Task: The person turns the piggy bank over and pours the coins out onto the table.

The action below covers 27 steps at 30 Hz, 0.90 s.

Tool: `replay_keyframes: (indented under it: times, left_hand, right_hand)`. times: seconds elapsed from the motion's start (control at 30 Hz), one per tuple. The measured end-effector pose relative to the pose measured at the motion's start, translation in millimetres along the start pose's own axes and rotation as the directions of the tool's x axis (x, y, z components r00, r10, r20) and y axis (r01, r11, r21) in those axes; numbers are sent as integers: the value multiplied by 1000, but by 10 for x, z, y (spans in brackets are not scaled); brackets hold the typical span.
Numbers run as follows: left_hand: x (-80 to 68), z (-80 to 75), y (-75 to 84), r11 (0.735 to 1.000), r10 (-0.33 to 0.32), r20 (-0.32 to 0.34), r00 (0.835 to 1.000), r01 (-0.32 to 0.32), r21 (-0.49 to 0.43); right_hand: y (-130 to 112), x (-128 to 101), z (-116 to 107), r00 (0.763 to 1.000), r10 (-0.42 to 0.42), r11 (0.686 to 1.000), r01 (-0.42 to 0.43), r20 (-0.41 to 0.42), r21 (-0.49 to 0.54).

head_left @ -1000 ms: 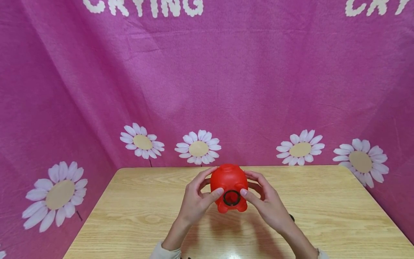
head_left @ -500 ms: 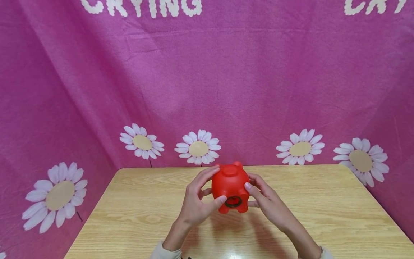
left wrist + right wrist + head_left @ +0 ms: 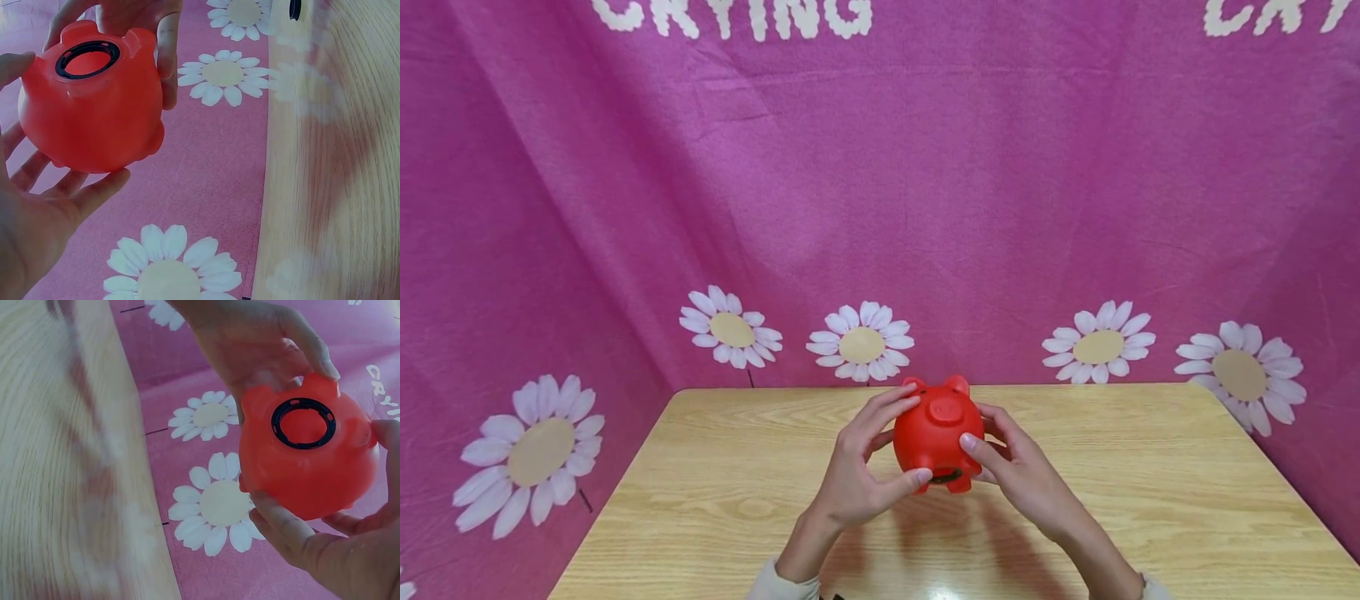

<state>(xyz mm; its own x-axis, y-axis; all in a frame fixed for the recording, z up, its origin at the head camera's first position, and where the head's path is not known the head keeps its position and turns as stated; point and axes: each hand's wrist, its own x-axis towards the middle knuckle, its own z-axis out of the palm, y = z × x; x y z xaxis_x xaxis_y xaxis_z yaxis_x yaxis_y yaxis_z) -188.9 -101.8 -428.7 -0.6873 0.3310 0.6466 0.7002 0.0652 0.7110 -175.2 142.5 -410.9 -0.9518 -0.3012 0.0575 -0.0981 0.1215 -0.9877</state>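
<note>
Red piggy bank (image 3: 928, 437) has rolled snout (image 3: 946, 408) toward you, ringed opening (image 3: 304, 424) tipped down | your left hand (image 3: 859, 467) grips its eight o'clock, your right hand (image 3: 1022, 475) its four | aloft above the tabletop (image 3: 722, 492)

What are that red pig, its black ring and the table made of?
Red pig: probably satin plastic or vinyl, given its smooth, even surface.
Black ring: likely hard plastic, fairly matte, with crisp notches.
Table: wood or laminate, somewhat glossy: grain and a bright reflection show.
</note>
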Motion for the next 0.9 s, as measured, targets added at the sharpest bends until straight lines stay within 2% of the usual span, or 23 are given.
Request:
replay_keyframes:
  times: [0.23, 0.37, 0.43, 0.53, 0.6, 0.67, 0.73, 0.83, 0.9]
  left_hand:
    - [6, -13, -4, 999, 29, -5, 1000, -29, -28]
    - [12, 0, 0, 999, -2, -57, 998, -1, -49]
    - [20, 6, 14, 997, -59, -98, 993, 54, -57]
    - [22, 3, 35, 980, -190, -126, 974, 181, -81]
    - [18, -4, 42, 958, -281, -105, 954, 273, -83]
    - [9, -16, 41, 934, -353, -55, 934, 348, -84]
    - [3, -28, 34, 913, -400, -5, 917, 398, -85]
    - [0, -42, 31, 893, -438, 40, 898, 440, -90]
    - [2, -47, 36, 892, -443, 40, 895, 445, -78]
  right_hand:
    - [-4, -7, 37, 998, -33, 999, 35, -50, 29]
    - [-8, -12, 51, 996, -56, 998, 59, -69, 36]
    - [-4, -18, 60, 995, -71, 996, 74, -76, 39]
    - [6, -23, 76, 991, -99, 994, 102, -87, 30]
    - [18, -22, 89, 989, -117, 993, 119, -93, 19]
    - [30, -19, 99, 986, -133, 991, 134, -98, 0]
    - [42, -15, 106, 985, -140, 990, 138, -104, -20]
    - [55, -9, 108, 984, -150, 988, 147, -98, -40]
    - [63, -3, 104, 985, -154, 988, 152, -82, -30]
